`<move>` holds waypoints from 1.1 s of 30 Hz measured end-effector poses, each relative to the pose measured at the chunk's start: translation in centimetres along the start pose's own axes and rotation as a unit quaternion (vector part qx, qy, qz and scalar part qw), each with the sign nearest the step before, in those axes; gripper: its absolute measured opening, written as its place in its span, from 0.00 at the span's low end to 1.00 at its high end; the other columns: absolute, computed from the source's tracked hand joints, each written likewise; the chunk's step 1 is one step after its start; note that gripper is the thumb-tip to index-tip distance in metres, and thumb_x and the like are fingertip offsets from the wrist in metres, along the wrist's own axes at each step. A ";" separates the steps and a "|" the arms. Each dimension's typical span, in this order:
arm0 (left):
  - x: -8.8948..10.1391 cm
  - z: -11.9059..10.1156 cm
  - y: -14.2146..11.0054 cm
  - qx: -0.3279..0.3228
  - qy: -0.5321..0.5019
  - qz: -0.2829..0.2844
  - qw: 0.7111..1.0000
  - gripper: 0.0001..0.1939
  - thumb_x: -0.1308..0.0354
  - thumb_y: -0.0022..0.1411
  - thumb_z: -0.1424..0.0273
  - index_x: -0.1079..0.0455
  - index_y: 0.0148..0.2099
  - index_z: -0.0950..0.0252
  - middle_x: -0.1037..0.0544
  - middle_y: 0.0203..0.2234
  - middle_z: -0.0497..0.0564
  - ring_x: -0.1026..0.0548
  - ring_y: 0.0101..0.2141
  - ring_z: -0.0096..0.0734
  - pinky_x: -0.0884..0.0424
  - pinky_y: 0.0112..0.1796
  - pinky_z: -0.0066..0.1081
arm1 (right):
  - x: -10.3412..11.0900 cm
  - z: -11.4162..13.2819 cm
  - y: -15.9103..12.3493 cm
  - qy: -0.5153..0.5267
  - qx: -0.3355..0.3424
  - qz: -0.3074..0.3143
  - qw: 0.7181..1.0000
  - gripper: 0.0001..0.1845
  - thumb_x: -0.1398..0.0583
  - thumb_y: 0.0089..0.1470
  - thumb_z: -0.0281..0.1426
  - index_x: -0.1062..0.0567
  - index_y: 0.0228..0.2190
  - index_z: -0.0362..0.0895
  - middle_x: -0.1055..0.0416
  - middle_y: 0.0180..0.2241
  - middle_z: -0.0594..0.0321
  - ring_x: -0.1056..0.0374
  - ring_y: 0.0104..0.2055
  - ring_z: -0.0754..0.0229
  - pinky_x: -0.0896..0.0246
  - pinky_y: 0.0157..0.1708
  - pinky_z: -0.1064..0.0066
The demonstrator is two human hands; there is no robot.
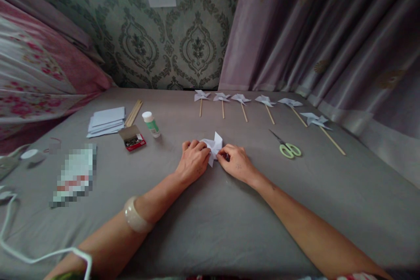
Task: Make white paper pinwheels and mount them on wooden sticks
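A white paper pinwheel [215,144] without a visible stick lies on the grey cloth between my hands. My left hand [194,159] is closed on its left side, with the fingers curled over the paper. From the right, my right hand [236,162] pinches the pinwheel near its centre with thumb and forefinger. Whether a pin sits between those fingertips is hidden. One blade sticks up above the hands and another points down between them.
Several finished pinwheels [241,99] on sticks line the back right. Green-handled scissors [290,149] lie right of my hands. To the left are a glue stick [151,125], an open red box [134,141] of small metal pieces, wooden sticks [134,113], stacked paper [107,120] and a white cable [42,252].
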State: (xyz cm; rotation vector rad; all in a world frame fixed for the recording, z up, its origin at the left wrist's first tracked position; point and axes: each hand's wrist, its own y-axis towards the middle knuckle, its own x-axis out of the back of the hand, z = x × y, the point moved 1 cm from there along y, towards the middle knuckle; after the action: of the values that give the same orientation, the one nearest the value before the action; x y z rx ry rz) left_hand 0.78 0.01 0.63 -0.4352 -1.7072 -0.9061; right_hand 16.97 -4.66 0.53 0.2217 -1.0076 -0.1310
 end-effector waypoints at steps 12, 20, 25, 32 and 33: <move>0.0 0.0 0.0 0.003 -0.020 0.003 1.000 0.12 0.51 0.65 0.71 0.25 0.37 0.62 0.22 0.37 0.53 0.32 0.41 0.39 0.44 0.46 0.43 | 0.1 0.7 1.7 -0.019 -0.076 0.049 0.996 0.09 0.43 0.55 0.31 0.23 0.28 0.44 0.24 0.33 0.60 0.31 0.37 0.58 0.47 0.40 0.66; 0.2 0.0 -0.1 0.011 -0.025 0.003 1.000 0.12 0.51 0.65 0.70 0.25 0.37 0.61 0.22 0.37 0.53 0.33 0.42 0.40 0.46 0.46 0.44 | -1.3 0.3 1.0 -0.019 -0.105 -0.065 0.992 0.06 0.40 0.52 0.32 0.23 0.27 0.46 0.29 0.39 0.58 0.36 0.45 0.53 0.48 0.41 0.62; 0.3 -0.1 -0.1 0.019 -0.027 0.013 0.999 0.12 0.50 0.64 0.70 0.24 0.38 0.60 0.22 0.37 0.53 0.33 0.42 0.40 0.46 0.46 0.44 | -1.5 0.3 1.0 -0.012 -0.111 -0.081 0.990 0.06 0.39 0.50 0.30 0.23 0.24 0.44 0.31 0.42 0.55 0.38 0.46 0.51 0.47 0.42 0.60; 0.7 -0.2 0.0 0.020 -0.028 0.015 0.999 0.12 0.49 0.64 0.71 0.24 0.38 0.59 0.22 0.38 0.53 0.33 0.42 0.41 0.46 0.45 0.44 | -1.9 0.3 0.8 -0.008 -0.103 -0.107 0.989 0.07 0.40 0.50 0.29 0.24 0.22 0.44 0.30 0.41 0.55 0.38 0.46 0.50 0.46 0.42 0.58; 0.7 -0.2 0.0 0.018 -0.028 0.013 0.999 0.12 0.49 0.64 0.71 0.24 0.38 0.59 0.22 0.38 0.52 0.33 0.42 0.41 0.46 0.45 0.44 | -1.9 0.3 0.8 -0.008 -0.104 -0.110 0.989 0.07 0.40 0.50 0.29 0.24 0.22 0.44 0.30 0.40 0.55 0.38 0.46 0.50 0.45 0.42 0.58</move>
State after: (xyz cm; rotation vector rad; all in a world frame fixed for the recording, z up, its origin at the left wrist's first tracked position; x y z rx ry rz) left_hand 0.67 -0.22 1.30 -0.4619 -1.7626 -0.8487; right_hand 15.73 -3.54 -0.75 0.1405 -0.9762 -0.4363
